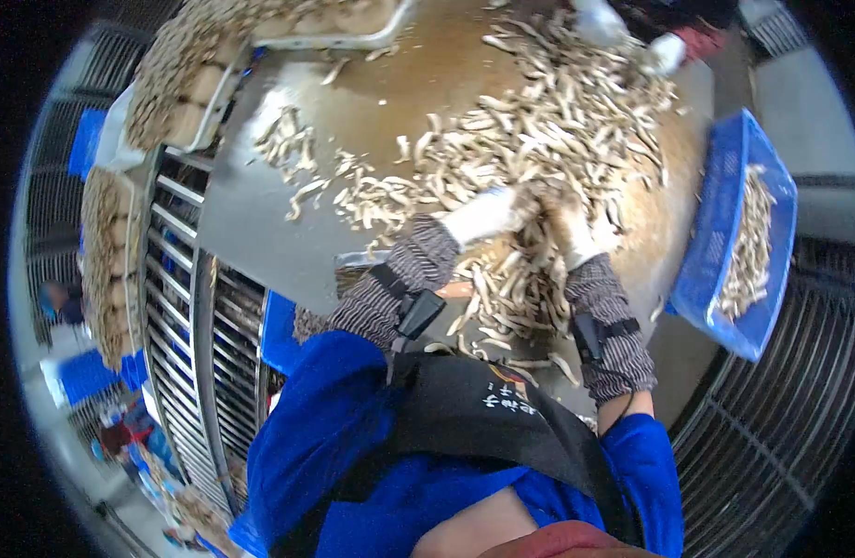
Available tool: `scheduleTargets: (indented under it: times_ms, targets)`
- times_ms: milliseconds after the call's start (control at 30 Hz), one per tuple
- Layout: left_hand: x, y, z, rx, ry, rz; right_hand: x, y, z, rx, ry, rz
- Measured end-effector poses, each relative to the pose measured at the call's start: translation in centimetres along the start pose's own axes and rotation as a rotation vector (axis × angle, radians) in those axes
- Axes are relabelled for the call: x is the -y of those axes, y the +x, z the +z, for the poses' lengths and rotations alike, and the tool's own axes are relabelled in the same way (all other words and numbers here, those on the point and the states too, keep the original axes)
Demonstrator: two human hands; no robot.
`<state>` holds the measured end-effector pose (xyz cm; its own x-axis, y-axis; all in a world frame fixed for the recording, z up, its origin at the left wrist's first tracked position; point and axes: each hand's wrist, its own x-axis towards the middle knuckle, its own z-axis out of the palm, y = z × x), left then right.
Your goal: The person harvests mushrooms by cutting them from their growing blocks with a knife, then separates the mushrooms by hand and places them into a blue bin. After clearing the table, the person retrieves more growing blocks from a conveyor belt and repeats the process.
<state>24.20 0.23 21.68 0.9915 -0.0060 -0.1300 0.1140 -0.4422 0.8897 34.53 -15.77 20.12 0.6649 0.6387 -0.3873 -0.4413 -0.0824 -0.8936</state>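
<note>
Many pale, slender, curved pieces with darker ends [502, 139] lie heaped across a metal table [251, 209]. My left hand [493, 212], in a white glove with dirty fingertips, reaches into the near side of the heap. Close beside it on the right, my right hand [574, 223], gloved the same way, is among the pieces too. The fingers of both hands are blurred and partly hidden by the pieces, so their grip cannot be made out. A smaller pile [516, 288] lies between my forearms and the apron.
A blue basket [716, 223] holding similar pieces stands at the right. Another person's white-gloved hand [667, 54] is at the table's far right. White trays [330, 39] of brownish pieces stand at the upper left, above a metal rack [176, 251].
</note>
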Motion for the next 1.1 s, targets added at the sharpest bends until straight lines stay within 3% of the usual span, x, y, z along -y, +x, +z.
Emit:
scheduleTargets:
  times_ms: [33, 100, 133, 167, 200, 267, 333, 400, 433, 500, 533, 600, 633, 667, 700, 733, 767, 833, 867, 900, 933, 967, 1000, 1033, 1067, 1100]
  targets:
    - [0.3, 0.0, 1.1, -0.226, 0.181, 0.172, 1.5, -0.4, 0.7, -0.066, -0.12, -0.022]
    - [0.9, -0.5, 0.2, -0.465, 0.377, 0.327, 3.1, 0.3, 1.1, -0.231, -0.369, -0.069]
    - [1.1, -0.5, -0.9, -0.47, 0.547, 0.263, 2.8, 1.3, 0.5, -0.331, -0.494, -0.094]
    - [0.7, -0.4, -2.3, -0.468, 0.713, 0.197, 2.7, 1.7, 0.2, -0.285, -0.469, -0.16]
    - [0.3, -0.7, -4.4, -0.273, 0.583, -0.068, 3.4, 2.0, 0.4, -0.308, -0.63, -0.199]
    - [4.5, -1.7, -6.9, -0.401, 0.367, -0.106, 4.0, 2.4, 0.1, -0.344, -1.014, -0.33]
    - [8.2, -3.7, -10.9, -0.649, 0.477, -0.258, 3.2, 3.8, -0.8, -0.365, -0.917, -0.367]
    - [16.4, -6.7, -15.6, -1.092, 0.666, -0.208, 4.3, 4.0, -1.1, -0.275, -0.791, -0.39]
    - [18.8, -9.1, -19.4, -1.16, 0.637, -0.327, 3.9, 4.0, -1.8, -0.287, -0.767, -0.403]
    - [25.7, -13.3, -25.5, -1.002, 1.628, -0.702, 3.8, 2.6, -1.7, -0.309, -0.787, -0.379]
    - [24.5, -14.6, -28.2, -1.319, 1.101, -0.553, 4.3, 1.4, -0.8, -0.319, -0.831, -0.343]
    - [28.4, -16.3, -32.1, -1.21, 1.011, -0.917, 2.8, -1.0, -0.1, -0.324, -1.149, -0.469]
    - [31.2, -17.2, -33.7, -1.179, 0.947, -0.86, 1.9, -2.1, 1.2, -0.297, -1.112, -0.516]
    - [30.7, -16.6, -34.1, -1.168, 0.952, -0.858, 0.1, -3.2, 1.3, -0.243, -1.372, -0.499]
    - [28.9, -15.6, -34.2, -1.11, 0.907, -0.799, -4.6, -2.8, 0.9, -0.118, -0.96, -0.819]
    - [27.3, -14.3, -34.0, -1.047, 0.86, -0.74, -2.1, -5.2, 3.6, -0.028, -1.381, -0.585]
    - [26.5, -12.3, -33.2, -1.045, 0.871, -0.619, -7.2, -5.4, 3.9, 0.028, -1.138, -0.732]
    - [21.7, -7.1, -29.8, -0.801, 0.69, -0.395, -7.0, -5.7, 8.2, 0.33, -1.25, -0.567]
    - [19.3, -4.1, -27.7, -0.683, 0.506, -0.295, -6.8, -5.1, 10.5, 0.301, -1.326, -0.788]
    - [21.0, -1.3, -24.6, -0.709, 0.553, -0.159, -5.8, -3.4, 12.1, 0.472, -1.354, -0.711]
    - [22.4, 1.2, -21.4, -0.744, 0.598, -0.027, -6.4, -2.0, 12.5, 0.482, -1.357, -0.805]
    - [16.7, 3.1, -19.4, -0.588, 0.544, -0.069, -7.1, -0.2, 12.8, 0.446, -1.436, -0.811]
    - [17.5, 5.9, -16.4, -0.621, 0.278, -0.191, -6.5, 1.7, 12.7, 0.37, -1.322, -0.817]
    - [16.8, 8.9, -14.5, -0.533, 0.152, -0.137, -5.2, 4.0, 11.4, 0.354, -1.469, -0.818]
    - [13.1, 10.7, -13.3, -0.533, 0.356, 0.043, -3.9, 6.3, 10.1, 0.341, -1.615, -0.82]
    - [11.2, 12.8, -11.9, -0.51, 0.115, -0.027, -3.3, 9.0, 7.8, 0.294, -1.578, -0.761]
